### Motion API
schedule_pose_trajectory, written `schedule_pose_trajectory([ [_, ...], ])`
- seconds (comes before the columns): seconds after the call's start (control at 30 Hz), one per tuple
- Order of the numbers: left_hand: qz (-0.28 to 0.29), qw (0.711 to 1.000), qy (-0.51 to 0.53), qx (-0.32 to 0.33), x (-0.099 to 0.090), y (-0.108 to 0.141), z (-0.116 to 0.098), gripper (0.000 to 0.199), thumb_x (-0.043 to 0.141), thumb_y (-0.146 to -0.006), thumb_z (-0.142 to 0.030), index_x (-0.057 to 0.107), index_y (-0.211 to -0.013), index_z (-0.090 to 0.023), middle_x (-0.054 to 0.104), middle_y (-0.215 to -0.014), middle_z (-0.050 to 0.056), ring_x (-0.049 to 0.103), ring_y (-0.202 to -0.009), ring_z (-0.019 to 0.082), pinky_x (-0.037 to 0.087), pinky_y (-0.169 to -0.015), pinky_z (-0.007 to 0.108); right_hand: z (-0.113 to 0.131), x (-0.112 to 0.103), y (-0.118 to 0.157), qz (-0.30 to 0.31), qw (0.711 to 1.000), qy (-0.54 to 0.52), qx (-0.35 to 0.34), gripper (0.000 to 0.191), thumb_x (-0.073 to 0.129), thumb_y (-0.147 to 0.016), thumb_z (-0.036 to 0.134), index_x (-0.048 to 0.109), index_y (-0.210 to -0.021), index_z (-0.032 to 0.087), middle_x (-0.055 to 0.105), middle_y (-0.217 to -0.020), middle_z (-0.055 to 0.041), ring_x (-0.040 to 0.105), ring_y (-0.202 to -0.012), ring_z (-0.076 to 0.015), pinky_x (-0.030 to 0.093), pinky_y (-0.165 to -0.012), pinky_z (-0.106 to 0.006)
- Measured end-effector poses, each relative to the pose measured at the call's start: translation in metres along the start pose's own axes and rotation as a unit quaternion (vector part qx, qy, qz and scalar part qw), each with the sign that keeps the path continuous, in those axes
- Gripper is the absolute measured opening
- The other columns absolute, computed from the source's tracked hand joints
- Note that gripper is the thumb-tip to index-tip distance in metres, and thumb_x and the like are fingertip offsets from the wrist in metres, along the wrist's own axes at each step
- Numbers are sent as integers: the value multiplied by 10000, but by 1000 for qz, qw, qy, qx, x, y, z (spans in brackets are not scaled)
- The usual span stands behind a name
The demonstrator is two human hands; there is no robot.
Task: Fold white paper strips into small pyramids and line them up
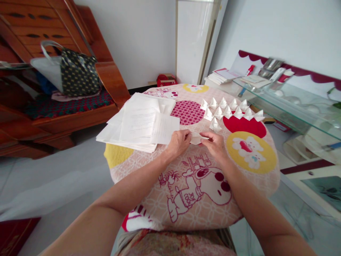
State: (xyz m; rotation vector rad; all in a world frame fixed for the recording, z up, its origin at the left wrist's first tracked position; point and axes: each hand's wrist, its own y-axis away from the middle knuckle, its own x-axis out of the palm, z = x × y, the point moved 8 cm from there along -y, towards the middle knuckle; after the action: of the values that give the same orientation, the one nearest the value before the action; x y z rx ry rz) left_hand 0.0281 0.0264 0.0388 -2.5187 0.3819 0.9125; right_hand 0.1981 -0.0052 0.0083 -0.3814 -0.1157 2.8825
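Between my two hands is a small piece of folded white paper [196,138], held just above the patterned cloth. My left hand [180,140] pinches its left end with fingers closed. On the other end, my right hand [214,143] grips the paper between thumb and fingers. Just beyond my hands stands a folded paper boat [215,125]. Several more paper boats [228,111] are lined up in two rows behind it. To the left of my hands lies a spread stack of white paper sheets [138,121], with a smaller sheet [165,127] on top.
A round table wears a pink cloth [149,199] with cartoon prints. At right is a glass shelf [293,103] holding cups and papers. A wooden bench [114,85] at left carries a dark patterned bag [78,73]. A red item [163,80] sits behind the table.
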Motion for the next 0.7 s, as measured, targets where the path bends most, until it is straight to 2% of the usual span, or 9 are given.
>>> schedule_pose_trajectory([
  [0.3, -17, 999, -25, 44, 0, 1, -7, 280, 460, -914, -151, 554, -651, -166, 531, -584, -14, 414, -561, 108, 293, -591, 258, -4, 3, 1, 4, 999, -45, 24, 330, 725, -744, 403, 788, -987, 188, 798, -905, -94, 767, -722, -273, 648, -712, -440],
  [0.47, -17, 998, -34, 51, 0, 2, -8, 275, 459, -917, -142, 574, -669, -163, 536, -601, -9, 428, -576, 115, 308, -608, 262, -4, 4, 2, 12, 997, -69, 33, 347, 796, -687, 402, 789, -962, 192, 798, -910, -95, 768, -748, -282, 656, -735, -456],
  [0.7, -16, 997, -49, 58, 1, 2, -8, 262, 463, -917, -132, 608, -701, -159, 585, -641, 10, 460, -598, 127, 350, -636, 261, -4, 6, 2, 21, 994, -91, 52, 342, 805, -680, 438, 779, -916, 192, 788, -827, -79, 757, -681, -269, 651, -703, -451],
])
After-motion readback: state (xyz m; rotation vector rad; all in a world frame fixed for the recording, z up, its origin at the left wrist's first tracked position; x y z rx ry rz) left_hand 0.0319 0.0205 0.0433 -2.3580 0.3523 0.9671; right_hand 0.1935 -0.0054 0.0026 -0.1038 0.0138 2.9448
